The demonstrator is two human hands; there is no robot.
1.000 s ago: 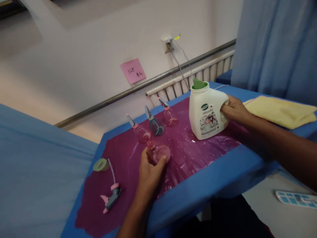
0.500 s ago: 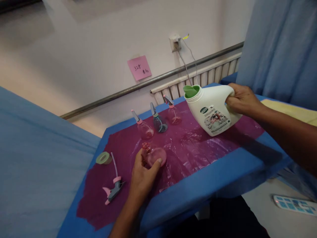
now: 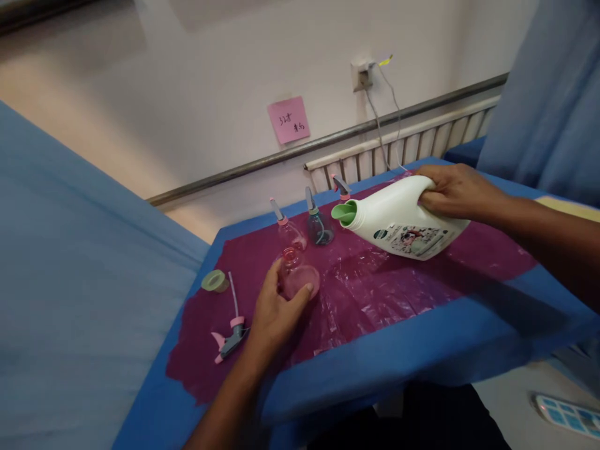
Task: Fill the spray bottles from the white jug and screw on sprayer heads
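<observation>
At centre, the left hand (image 3: 275, 307) is holding a round, clear pink plastic bottle (image 3: 300, 279); at right, the right hand (image 3: 454, 190) is gripping a tilted cream plastic jug (image 3: 396, 215), probably needing slow, steady control.

A work spot in a curtained-off indoor bay: blue curtains (image 3: 84, 262) flank a desk (image 3: 398, 350) draped in blue and topped with a purple sheet (image 3: 370, 284), before a pale wall (image 3: 210, 81). Along it run a pink handwritten note (image 3: 289, 120), a socket (image 3: 357, 78), a rail (image 3: 234, 173) and an apparent radiator (image 3: 347, 153). Whether home, clinic or office cannot be told.
</observation>
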